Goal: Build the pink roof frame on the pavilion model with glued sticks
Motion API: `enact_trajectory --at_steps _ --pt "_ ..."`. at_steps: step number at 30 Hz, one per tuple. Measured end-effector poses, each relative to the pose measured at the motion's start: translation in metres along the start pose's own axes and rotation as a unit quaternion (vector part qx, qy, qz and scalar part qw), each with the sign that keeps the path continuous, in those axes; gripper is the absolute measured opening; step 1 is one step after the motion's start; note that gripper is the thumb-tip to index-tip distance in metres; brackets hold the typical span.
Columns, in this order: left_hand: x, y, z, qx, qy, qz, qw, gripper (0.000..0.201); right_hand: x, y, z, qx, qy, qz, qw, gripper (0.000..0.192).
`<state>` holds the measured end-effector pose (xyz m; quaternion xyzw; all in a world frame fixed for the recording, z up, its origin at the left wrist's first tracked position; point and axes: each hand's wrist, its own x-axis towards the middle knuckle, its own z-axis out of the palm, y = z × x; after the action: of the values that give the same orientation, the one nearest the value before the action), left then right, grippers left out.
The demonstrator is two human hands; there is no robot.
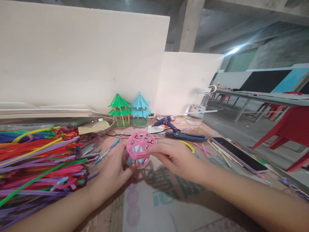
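Note:
A small pink frame (141, 141) of pipe cleaners, with spokes meeting at its top, sits over a pale round base near the middle of the table. My left hand (118, 166) is closed around its left side, thumb at the front lower edge. From the right, my right hand (169, 154) pinches the frame's right edge between thumb and forefinger. Behind it stand a green two-tiered pavilion model (119, 111) and a light blue one (140, 109). A blue glue gun (166, 122) rests just beyond my right hand.
Bundles of coloured pipe cleaners (38, 161) fill the left side. A metal dish (102, 125), a pen (107, 150), a stapler-like blue tool (185, 137), a water bottle (195, 108), a phone (238, 154) and thin wooden sticks (223, 153) surround the work area. A red chair (289, 129) stands at right.

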<state>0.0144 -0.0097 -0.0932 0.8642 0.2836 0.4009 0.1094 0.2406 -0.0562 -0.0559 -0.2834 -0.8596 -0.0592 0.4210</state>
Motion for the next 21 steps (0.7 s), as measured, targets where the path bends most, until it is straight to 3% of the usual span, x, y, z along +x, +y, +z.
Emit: enact_trajectory --at_steps 7,15,21 --pt "0.0007 0.0003 -0.0002 0.013 -0.001 -0.012 1.000 0.046 0.0024 -0.0002 0.0004 0.027 -0.014 0.044 0.999 0.017" --pt "0.0015 0.0013 -0.0015 0.013 0.006 0.010 1.000 0.046 0.0041 0.0028 -0.0050 -0.068 -0.010 -0.038 0.997 0.023" --pt "-0.0011 -0.0021 -0.0001 0.021 0.008 -0.002 1.000 0.054 0.0057 0.0035 -0.0064 -0.066 -0.016 -0.032 0.997 0.022"
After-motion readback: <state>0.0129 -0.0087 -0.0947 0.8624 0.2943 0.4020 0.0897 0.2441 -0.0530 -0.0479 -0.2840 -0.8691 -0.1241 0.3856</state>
